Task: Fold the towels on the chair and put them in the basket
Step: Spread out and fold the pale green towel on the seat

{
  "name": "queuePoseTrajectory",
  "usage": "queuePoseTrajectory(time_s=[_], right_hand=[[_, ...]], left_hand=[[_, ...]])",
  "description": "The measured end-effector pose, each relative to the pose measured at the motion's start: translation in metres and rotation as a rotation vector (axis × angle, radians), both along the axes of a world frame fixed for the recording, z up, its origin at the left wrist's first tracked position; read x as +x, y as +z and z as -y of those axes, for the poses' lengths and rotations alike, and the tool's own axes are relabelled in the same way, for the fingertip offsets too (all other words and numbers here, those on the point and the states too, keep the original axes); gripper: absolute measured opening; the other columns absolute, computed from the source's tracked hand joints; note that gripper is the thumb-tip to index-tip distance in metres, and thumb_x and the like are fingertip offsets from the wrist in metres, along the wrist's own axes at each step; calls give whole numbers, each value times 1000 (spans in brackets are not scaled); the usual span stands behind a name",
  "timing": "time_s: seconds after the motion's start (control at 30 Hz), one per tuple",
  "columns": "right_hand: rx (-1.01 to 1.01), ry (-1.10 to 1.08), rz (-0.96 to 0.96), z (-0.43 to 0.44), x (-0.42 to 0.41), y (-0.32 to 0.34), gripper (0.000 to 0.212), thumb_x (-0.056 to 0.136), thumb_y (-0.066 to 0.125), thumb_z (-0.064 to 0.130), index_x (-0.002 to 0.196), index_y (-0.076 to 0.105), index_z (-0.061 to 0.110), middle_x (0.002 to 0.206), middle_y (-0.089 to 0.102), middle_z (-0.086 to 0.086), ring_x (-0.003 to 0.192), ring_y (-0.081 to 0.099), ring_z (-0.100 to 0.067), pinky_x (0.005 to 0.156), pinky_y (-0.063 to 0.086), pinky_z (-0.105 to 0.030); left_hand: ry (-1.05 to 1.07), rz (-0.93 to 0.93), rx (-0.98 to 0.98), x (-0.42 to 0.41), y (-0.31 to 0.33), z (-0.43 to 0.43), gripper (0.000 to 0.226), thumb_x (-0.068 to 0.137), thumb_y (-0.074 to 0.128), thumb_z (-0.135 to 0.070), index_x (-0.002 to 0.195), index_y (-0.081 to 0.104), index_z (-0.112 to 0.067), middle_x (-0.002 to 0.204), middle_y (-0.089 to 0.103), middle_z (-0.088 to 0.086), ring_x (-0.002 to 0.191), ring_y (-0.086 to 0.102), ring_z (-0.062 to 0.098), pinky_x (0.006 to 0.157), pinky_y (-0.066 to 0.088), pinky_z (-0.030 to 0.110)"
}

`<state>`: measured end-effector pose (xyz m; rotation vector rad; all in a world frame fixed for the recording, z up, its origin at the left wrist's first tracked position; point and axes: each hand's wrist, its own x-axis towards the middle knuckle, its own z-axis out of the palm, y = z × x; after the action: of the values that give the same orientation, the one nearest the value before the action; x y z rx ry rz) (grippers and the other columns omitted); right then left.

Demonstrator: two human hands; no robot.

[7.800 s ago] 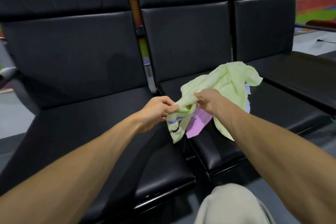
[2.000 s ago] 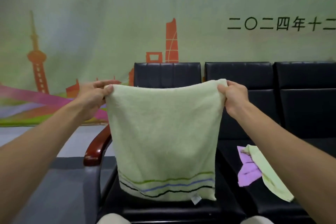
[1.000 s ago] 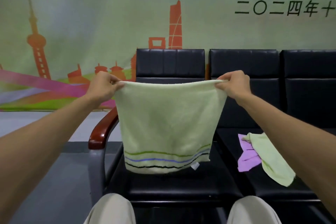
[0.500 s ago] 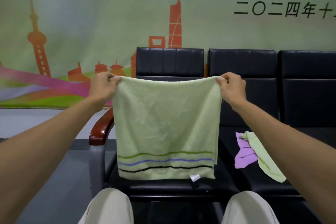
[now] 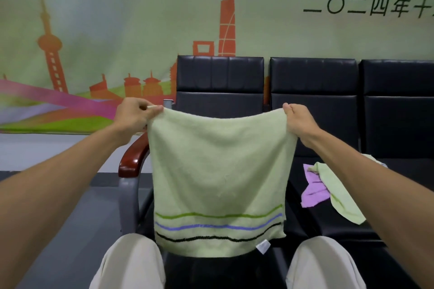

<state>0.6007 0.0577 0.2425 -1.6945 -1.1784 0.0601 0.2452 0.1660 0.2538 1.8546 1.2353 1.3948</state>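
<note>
A: L hand (image 5: 135, 116)?
B: Closed, pinching top-left corner of the pale green terry towel w/ green, blue & black stripes (image 5: 218, 178).
A: R hand (image 5: 299, 122)?
B: Same, pinched shut on top-right corner. Towel hangs flat btwn both, striped hem at bottom, white tag at lower right, in front of the black padded chair w/ red-brown wooden armrest (image 5: 220, 80).
A: Others?
B: Crumpled light green towel (image 5: 338, 197) on next seat to the right, touching a purple cloth (image 5: 313, 190). Knees in beige trousers (image 5: 131, 263) at bottom. Basket not in view.
</note>
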Motion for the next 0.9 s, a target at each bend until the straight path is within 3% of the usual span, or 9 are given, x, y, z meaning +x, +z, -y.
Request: queuePoseTrajectory(time_s=[0.1, 0.17, 0.27, 0.37, 0.47, 0.53, 0.67, 0.77, 0.9], right_hand=[[-29, 32, -59, 3, 0, 2, 56, 103, 27, 41, 96, 63, -1, 90, 63, -7, 85, 59, -22, 78, 46, -37], [-77, 125, -57, 9, 1, 4, 59, 101, 34, 48, 95, 65, -2, 88, 66, -7, 82, 62, -21, 77, 48, -37], [-234, 258, 67, 12, 8, 2, 31, 88, 68, 36, 95, 65, 6, 87, 67, -3, 82, 66, -20, 72, 52, -31], [-233, 130, 127, 6, 13, -4, 32, 77, 78, 21, 102, 60, 14, 94, 61, -1, 89, 62, -19, 70, 54, -33], [-114, 38, 178, -1, 14, -7, 16, 77, 80, 20, 87, 68, 16, 85, 66, 0, 86, 62, -17, 62, 48, -25], [-93, -51, 205, -5, 17, -6, 12, 78, 79, 29, 82, 71, 21, 86, 69, -2, 87, 64, -19, 73, 55, -37], [-37, -106, 265, -7, 15, 0, 29, 90, 65, 39, 85, 70, 11, 82, 68, -7, 84, 61, -23, 66, 47, -34], [68, -25, 125, -5, 1, 4, 44, 96, 56, 37, 80, 65, -2, 73, 62, -12, 69, 55, -23, 61, 45, -36], [139, 26, -57, -4, -12, 2, 37, 99, 51, 33, 79, 65, 5, 73, 60, -5, 68, 54, -15, 64, 46, -38]], left_hand=[[-93, -152, 36, -5, -4, 7, 17, 73, 82, -18, 76, 70, -6, 75, 68, 13, 61, 64, 22, 58, 58, 36], [-132, -294, 80, -2, -10, 15, 20, 68, 84, -9, 77, 68, -2, 72, 66, 8, 52, 63, 12, 48, 53, 20], [-91, -498, 159, 1, -21, 12, 22, 66, 85, -5, 78, 67, -5, 69, 62, 1, 54, 59, 10, 43, 44, 10], [39, -601, 274, -1, -27, -3, 10, 77, 79, -12, 79, 71, -6, 67, 66, 6, 56, 62, 18, 53, 53, 26], [123, -693, 350, 0, -27, -14, 20, 89, 68, -17, 82, 70, 1, 69, 65, 16, 63, 61, 31, 61, 50, 38], [159, -714, 380, 1, -25, -17, 27, 95, 60, -18, 79, 65, 3, 71, 64, 20, 68, 60, 35, 59, 43, 39], [232, -611, 410, 3, -17, -20, 29, 100, 48, -19, 88, 63, 2, 84, 66, 21, 76, 56, 35, 63, 40, 38], [231, -359, 334, 6, -11, -16, 26, 100, 49, -18, 100, 66, 1, 95, 67, 17, 88, 56, 32, 75, 41, 38], [176, 21, 127, 10, -10, -4, 23, 98, 51, -20, 107, 67, -5, 98, 63, 4, 93, 56, 22, 86, 50, 39]])
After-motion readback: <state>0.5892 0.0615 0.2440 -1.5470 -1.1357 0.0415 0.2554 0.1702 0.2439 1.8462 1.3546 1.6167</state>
